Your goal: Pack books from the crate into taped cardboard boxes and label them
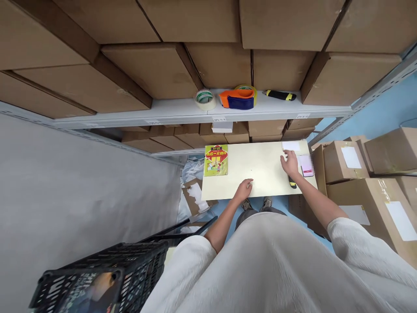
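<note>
My left hand [243,191] rests at the near edge of a pale tabletop [257,163], its fingers apart and holding nothing. My right hand [289,163] is over the table's right part with fingers loosely spread, their tips just short of a white stack of paper or cards [291,146]. Under my right wrist lies a black and yellow utility knife [292,183], partly covered. A phone with a lit screen [306,166] lies right of that hand. At the table's left end lies a yellow-green picture book [216,161] with a red title band.
A shelf [176,108] above the table holds cardboard boxes [221,65], a tape roll [205,99], an orange and blue tape dispenser [237,99] and another utility knife [280,95]. Labelled cartons [378,195] stand at right. A black crate [140,265] is at lower left, scrap paper [193,169] beside the table.
</note>
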Action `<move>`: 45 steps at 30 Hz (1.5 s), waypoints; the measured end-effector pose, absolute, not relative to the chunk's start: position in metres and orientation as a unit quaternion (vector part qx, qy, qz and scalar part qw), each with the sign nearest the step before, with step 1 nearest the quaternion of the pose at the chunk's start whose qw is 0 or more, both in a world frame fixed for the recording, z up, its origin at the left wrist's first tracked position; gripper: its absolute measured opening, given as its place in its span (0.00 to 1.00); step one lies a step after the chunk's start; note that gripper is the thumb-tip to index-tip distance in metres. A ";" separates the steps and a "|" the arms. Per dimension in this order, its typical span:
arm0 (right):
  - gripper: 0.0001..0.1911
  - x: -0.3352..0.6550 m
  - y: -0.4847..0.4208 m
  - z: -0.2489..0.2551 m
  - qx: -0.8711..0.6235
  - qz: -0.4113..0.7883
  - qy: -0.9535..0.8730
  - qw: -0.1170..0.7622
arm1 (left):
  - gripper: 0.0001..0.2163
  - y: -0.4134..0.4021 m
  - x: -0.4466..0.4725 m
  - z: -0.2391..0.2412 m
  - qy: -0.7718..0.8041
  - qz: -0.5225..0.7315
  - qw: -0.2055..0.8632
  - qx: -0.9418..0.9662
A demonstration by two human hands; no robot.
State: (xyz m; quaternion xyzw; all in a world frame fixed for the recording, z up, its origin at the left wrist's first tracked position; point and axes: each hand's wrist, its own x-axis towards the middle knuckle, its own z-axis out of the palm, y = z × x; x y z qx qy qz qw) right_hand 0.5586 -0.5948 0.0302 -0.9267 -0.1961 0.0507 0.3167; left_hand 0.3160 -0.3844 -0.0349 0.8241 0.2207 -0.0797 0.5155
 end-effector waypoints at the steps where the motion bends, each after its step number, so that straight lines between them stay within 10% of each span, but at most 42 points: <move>1: 0.20 0.568 -0.575 0.048 -0.910 0.028 -0.240 0.336 | 0.18 -0.381 0.317 -0.034 0.220 -0.074 0.518 0.823; 11: 0.33 0.663 -0.399 0.179 -0.839 -0.106 -0.459 0.273 | 0.17 -0.358 0.299 -0.037 0.247 -0.005 0.537 0.806; 29: 0.24 0.658 -0.381 0.199 -0.868 -0.140 -0.467 0.096 | 0.16 -0.308 0.274 -0.051 0.236 0.021 0.542 0.806; 45: 0.14 0.508 -0.545 0.024 -0.970 0.052 -0.214 0.102 | 0.17 -0.336 0.292 -0.048 0.165 -0.060 0.544 0.820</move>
